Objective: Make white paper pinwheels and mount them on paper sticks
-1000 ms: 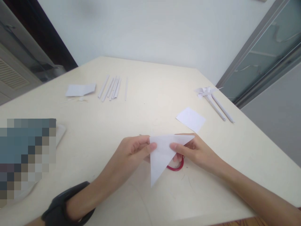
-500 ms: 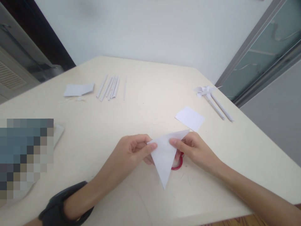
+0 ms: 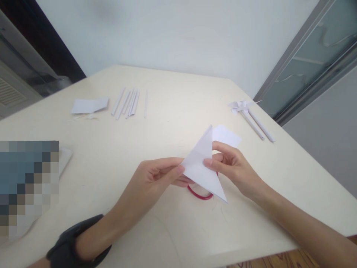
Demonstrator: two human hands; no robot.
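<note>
Paper triangle [image 3: 201, 168], pinched by fingers of left hand [image 3: 158, 178] and right hand [image 3: 232, 169] above red ring [image 3: 199, 195]: keep edges aligned, crease firmly.

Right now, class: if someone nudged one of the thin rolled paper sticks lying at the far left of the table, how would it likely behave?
The paper sticks look round and slim, so one would probably roll sideways at a light push. Being only rolled paper, it is likely very light and could skid on the smooth table. It probably holds straight when lifted, yet may crease if squeezed.
</note>
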